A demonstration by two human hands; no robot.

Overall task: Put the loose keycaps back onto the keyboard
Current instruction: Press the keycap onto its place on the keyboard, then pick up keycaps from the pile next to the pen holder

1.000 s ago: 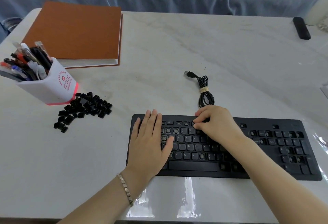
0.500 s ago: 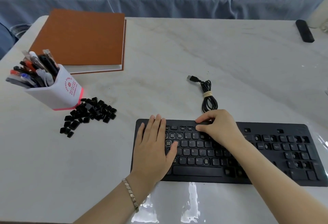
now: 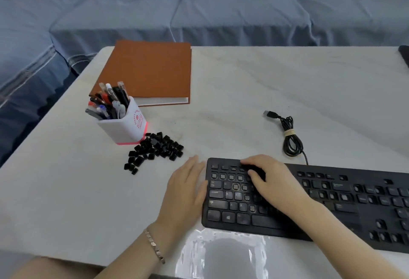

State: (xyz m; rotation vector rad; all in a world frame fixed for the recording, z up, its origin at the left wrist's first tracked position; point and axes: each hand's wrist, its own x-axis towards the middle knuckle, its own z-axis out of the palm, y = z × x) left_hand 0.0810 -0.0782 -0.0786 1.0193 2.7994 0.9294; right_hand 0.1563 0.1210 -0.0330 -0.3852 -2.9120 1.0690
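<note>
The loose keycaps (image 3: 155,150) lie in a heap on the counter (image 3: 254,92), ahead of the left hand (image 3: 186,192) and off to its left. That hand lies flat, fingers straight and together, against the keyboard's (image 3: 363,225) left end. The right hand (image 3: 273,182) rests on the top key rows with its fingers bent down. I cannot tell whether it pinches a keycap. A coiled cable (image 3: 290,140) lies just beyond it. A pen cup (image 3: 127,128) stands against the heap's far side.
</note>
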